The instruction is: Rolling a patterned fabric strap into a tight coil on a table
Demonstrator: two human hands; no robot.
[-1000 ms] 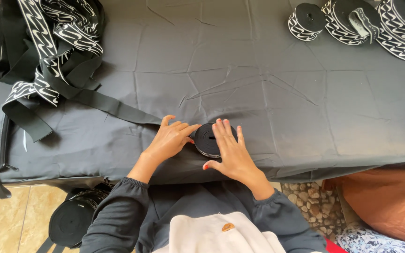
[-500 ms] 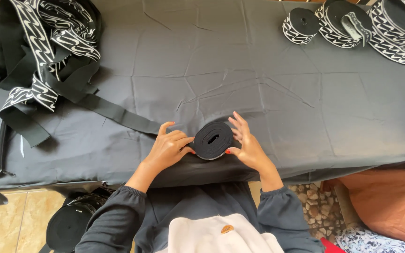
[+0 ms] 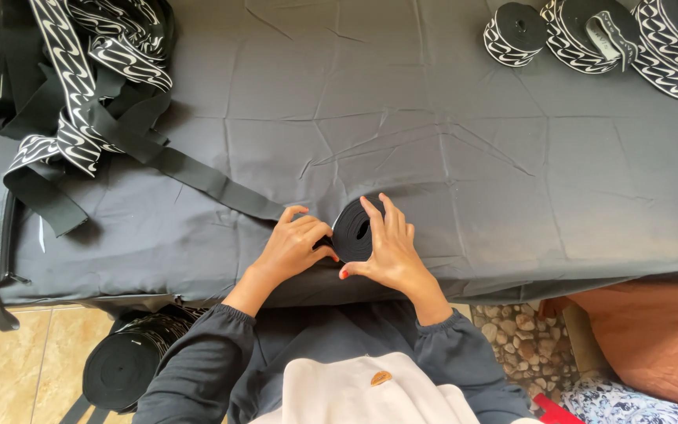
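While the right hand [image 3: 390,247] cups the black strap roll [image 3: 355,229] at 6 o'clock on the table [image 3: 472,157], the left hand [image 3: 292,247] pinches its tail. It looks soft and floppy; hold both flat sides.

You have one head-worn view — it looks steeply down, close over the cloth-covered table [image 3: 449,133] edge.

This is looking like a small home sewing or trimmings workshop. A dark cloth [image 3: 449,149] is covering the work table, with finished rolls of patterned webbing [image 3: 590,27] sitting at its far right corner and loose black-and-white strap [image 3: 80,86] piling up at the far left corner. A large black roll [image 3: 131,361] is waiting on the beige tiled floor [image 3: 9,361] below the near edge.
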